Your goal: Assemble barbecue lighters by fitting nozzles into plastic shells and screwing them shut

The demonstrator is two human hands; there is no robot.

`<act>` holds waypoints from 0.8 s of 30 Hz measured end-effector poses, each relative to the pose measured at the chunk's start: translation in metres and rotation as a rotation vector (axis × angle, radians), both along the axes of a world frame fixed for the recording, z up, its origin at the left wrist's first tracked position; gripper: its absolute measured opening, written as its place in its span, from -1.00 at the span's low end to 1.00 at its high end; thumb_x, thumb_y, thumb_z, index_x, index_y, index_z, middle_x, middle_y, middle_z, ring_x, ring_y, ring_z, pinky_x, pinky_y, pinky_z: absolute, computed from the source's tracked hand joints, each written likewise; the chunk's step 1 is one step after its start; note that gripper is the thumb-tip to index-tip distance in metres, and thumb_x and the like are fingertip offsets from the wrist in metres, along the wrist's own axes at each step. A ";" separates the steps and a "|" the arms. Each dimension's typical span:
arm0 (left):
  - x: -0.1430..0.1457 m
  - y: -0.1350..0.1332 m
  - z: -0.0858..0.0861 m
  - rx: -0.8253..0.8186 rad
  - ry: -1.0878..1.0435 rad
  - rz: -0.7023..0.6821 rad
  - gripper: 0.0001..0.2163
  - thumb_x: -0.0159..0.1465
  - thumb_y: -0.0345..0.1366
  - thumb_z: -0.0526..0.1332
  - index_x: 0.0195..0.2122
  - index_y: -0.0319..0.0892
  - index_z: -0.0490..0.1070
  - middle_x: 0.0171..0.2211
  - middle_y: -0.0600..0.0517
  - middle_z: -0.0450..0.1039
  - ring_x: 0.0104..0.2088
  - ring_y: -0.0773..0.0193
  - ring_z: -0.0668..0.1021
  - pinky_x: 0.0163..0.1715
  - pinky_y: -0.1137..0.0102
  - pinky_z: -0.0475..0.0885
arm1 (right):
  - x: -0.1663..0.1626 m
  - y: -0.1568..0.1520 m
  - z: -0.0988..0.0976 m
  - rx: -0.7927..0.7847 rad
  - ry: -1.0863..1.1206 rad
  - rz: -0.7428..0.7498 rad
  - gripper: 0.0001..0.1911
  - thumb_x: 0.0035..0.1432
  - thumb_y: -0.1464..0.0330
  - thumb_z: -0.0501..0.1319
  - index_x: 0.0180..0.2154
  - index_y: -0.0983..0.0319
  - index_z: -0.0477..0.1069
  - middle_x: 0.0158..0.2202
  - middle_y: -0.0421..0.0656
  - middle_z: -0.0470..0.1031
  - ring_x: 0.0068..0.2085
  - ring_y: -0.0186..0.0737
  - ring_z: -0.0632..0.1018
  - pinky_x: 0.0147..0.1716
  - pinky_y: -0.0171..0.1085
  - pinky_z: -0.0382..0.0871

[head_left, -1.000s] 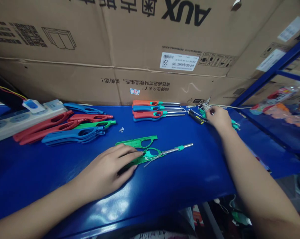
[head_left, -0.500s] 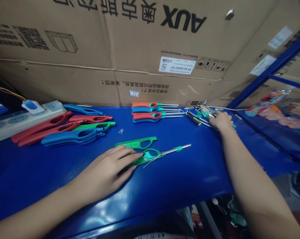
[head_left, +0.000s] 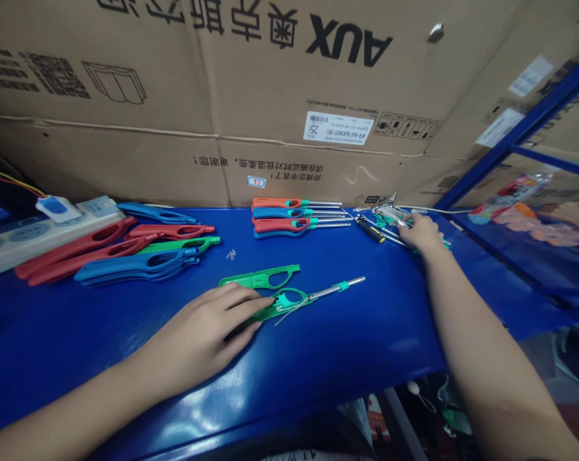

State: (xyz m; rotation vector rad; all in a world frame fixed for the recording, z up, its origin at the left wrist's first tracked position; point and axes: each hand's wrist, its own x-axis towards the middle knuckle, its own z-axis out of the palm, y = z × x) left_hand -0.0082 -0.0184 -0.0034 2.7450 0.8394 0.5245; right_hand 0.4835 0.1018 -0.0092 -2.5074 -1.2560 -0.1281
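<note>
My left hand [head_left: 229,317] is closed round the handle end of an open green lighter shell [head_left: 265,314] on the blue table. In that shell sit a teal trigger piece and loose white wires [head_left: 292,310], and a metal tube [head_left: 334,290] with a teal collar sticks out to the right. Just behind it lies the matching green shell half [head_left: 255,278]. At the back right, my right hand [head_left: 422,232] reaches into a pile of metal and teal parts [head_left: 388,216]. Its fingers are bent and partly hidden, so what they pinch is unclear. Beside the pile lies a black-and-yellow screwdriver [head_left: 370,229].
Several assembled lighters [head_left: 279,227] are stacked at the back. Red, blue and green shells [head_left: 135,262] lie left, by a white power strip [head_left: 34,234]. Small screws [head_left: 231,255] are mid-table. A cardboard wall [head_left: 251,96] stands behind; a blue frame [head_left: 519,134] and another person's hand [head_left: 574,214] are right.
The whole view has shifted slightly. My right hand has moved a little within the parts pile; my left hand keeps its hold on the green shell.
</note>
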 end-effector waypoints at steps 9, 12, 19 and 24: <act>0.001 0.000 0.001 -0.002 -0.026 0.006 -0.65 0.43 -0.34 0.13 0.22 -0.05 0.42 0.02 -0.08 0.54 0.01 0.10 0.57 0.01 0.20 0.53 | -0.007 -0.004 0.006 0.036 -0.013 0.059 -0.72 0.01 0.40 0.28 -0.17 0.15 0.54 -0.02 0.02 0.45 0.02 0.14 0.46 -0.01 0.09 0.36; 0.001 0.000 0.001 -0.001 -0.025 0.000 -0.65 0.43 -0.34 0.12 0.22 -0.06 0.41 0.02 -0.09 0.54 0.00 0.10 0.57 0.02 0.17 0.53 | -0.008 -0.004 0.006 0.034 -0.006 0.076 -0.72 0.00 0.38 0.30 -0.18 0.13 0.58 0.01 0.00 0.43 0.03 0.14 0.44 0.01 0.10 0.34; 0.001 0.001 0.001 0.001 -0.004 -0.004 -0.65 0.45 -0.33 0.11 0.23 -0.06 0.39 0.04 -0.09 0.53 0.02 0.08 0.56 0.02 0.14 0.53 | -0.012 -0.007 0.007 0.047 0.059 0.118 -0.89 -0.01 0.35 0.35 -0.35 0.20 0.55 -0.10 0.02 0.46 0.01 0.17 0.45 -0.01 0.12 0.34; 0.002 0.000 0.002 -0.009 -0.017 0.000 -0.65 0.44 -0.34 0.12 0.22 -0.06 0.40 0.03 -0.09 0.53 0.02 0.10 0.56 0.02 0.16 0.53 | -0.038 -0.010 0.020 0.275 0.064 0.296 -0.88 0.09 0.35 0.26 -0.28 0.22 0.45 0.03 0.05 0.43 0.14 0.15 0.39 0.17 0.13 0.18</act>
